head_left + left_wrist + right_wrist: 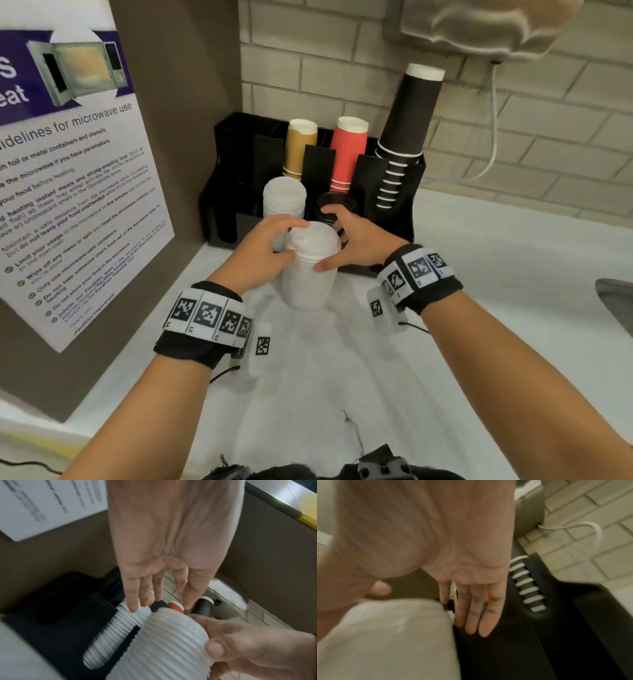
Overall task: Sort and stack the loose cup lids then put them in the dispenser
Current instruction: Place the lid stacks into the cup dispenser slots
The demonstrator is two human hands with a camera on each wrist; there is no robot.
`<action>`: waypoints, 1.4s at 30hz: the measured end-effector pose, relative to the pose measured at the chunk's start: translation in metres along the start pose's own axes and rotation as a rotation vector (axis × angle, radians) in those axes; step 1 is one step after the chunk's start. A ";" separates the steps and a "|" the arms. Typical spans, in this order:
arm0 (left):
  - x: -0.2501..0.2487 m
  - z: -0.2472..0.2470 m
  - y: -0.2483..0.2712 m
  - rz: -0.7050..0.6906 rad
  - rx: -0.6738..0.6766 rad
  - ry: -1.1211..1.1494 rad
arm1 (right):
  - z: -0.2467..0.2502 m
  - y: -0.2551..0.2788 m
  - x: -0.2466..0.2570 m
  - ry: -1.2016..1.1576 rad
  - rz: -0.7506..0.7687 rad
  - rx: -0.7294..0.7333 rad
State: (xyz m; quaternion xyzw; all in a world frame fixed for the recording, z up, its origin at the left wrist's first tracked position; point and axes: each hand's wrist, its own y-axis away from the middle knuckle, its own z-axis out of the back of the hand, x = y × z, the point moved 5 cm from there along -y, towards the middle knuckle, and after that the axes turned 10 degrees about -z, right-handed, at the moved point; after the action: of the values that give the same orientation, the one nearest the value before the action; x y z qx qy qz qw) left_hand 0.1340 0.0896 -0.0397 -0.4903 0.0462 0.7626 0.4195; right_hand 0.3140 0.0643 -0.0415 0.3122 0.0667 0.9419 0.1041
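A tall stack of white lids (310,274) stands on the white counter just in front of the black dispenser (226,192). My right hand (330,240) holds the stack, thumb on its near side and fingers behind it; the thumb (214,650) presses on the ribbed rims. My left hand (291,240) lies against the stack's upper left with fingers straight, reaching over it in the left wrist view (157,607). Another white lid stack (284,198) fills a front slot. Black lids (334,207) sit in the slot beside it, partly hidden by my right fingers (471,628).
Tan cups (300,147), red cups (347,150) and black cups (407,116) stand upside down in the dispenser's back slots. A brown panel with a microwave notice (78,192) closes off the left. A sink edge (616,301) lies at the right, and a white cable (493,130) hangs on the brick wall.
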 end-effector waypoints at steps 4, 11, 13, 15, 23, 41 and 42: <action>0.009 0.013 0.009 0.072 -0.081 0.164 | 0.009 -0.010 0.030 0.264 0.034 0.085; 0.022 0.018 0.022 0.148 -0.110 0.152 | -0.007 -0.023 0.054 0.581 -0.012 0.194; 0.025 0.018 0.025 0.163 -0.107 0.149 | -0.010 -0.024 0.055 0.597 -0.013 0.200; 0.028 0.018 0.026 0.170 -0.113 0.150 | -0.010 -0.024 0.055 0.586 -0.002 0.201; 0.019 0.009 0.017 0.070 -0.210 0.313 | 0.029 -0.005 0.074 0.150 0.131 0.078; -0.035 0.001 0.004 -0.144 -0.391 0.436 | 0.027 0.039 0.069 -0.574 0.222 0.220; -0.036 0.000 0.003 -0.143 -0.380 0.427 | 0.028 0.040 0.068 -0.579 0.223 0.220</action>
State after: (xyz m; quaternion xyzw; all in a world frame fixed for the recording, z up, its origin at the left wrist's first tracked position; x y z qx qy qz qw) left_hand 0.1380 0.0669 -0.0121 -0.7115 -0.0446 0.6055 0.3538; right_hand 0.2713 0.0428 0.0270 0.5817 0.1010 0.8068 -0.0195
